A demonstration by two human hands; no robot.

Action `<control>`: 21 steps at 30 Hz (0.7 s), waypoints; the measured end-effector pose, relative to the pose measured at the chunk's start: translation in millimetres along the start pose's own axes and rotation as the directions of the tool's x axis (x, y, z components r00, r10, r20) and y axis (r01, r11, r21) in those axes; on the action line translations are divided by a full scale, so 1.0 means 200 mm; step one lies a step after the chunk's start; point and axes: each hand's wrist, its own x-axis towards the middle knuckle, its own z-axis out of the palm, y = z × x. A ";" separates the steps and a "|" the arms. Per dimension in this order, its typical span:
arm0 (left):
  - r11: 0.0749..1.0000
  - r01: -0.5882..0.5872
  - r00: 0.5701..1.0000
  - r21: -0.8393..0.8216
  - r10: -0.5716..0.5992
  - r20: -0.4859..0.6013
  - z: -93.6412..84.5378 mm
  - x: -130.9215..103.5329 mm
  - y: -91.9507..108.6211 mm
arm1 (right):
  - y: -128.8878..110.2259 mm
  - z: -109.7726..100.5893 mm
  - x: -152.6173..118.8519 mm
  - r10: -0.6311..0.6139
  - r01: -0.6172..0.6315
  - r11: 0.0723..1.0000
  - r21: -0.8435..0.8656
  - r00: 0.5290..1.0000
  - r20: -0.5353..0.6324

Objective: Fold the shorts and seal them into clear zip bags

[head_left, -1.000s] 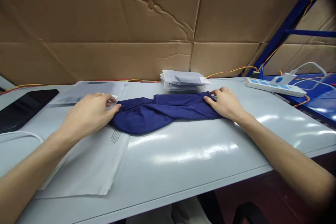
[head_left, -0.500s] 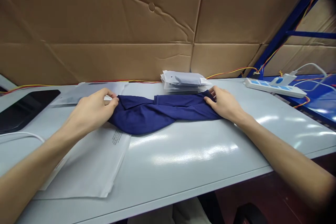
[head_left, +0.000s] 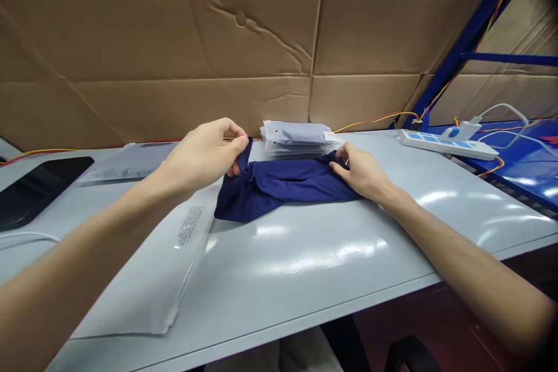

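Observation:
A navy blue piece of cloth (head_left: pixel 296 181), perhaps a garment, lies folded lengthwise on the grey table (head_left: pixel 314 290). My left hand (head_left: pixel 213 154) pinches its left end and holds that corner raised, folded over toward the middle. At the other end, my right hand (head_left: pixel 360 171) grips the cloth's edge between thumb and fingers, resting low near the table. Some of the cloth is hidden behind my left fingers. Under my left forearm lies a translucent plastic bag (head_left: pixel 148 279) with small printed text.
A stack of packed plastic bags (head_left: pixel 300 136) sits behind the cloth, against the cardboard wall (head_left: pixel 152 29). A black phone or tablet (head_left: pixel 41 189) lies at the left, near another flat plastic bag (head_left: pixel 126 163). A white power strip (head_left: pixel 447 144) with cables is at the right.
My left hand has moved right and up, folding the left end of the cloth inward. My right hand keeps its hold at the right end. The view has shifted slightly.

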 end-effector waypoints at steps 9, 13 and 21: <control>0.988 -0.151 0.977 -0.027 0.153 0.152 0.29 0.06 0.14 | 0.03 0.00 0.00 -0.049 0.047 0.997 0.061 0.998 0.034; 0.965 -0.251 0.947 -0.070 0.260 0.187 0.28 0.01 0.07 | 0.03 -0.02 0.00 -0.064 0.060 0.995 0.081 0.997 0.047; 0.859 -0.483 0.876 0.172 0.470 0.111 0.25 -0.02 -0.06 | 0.02 -0.05 -0.01 -0.003 0.004 1.000 -0.005 0.996 0.085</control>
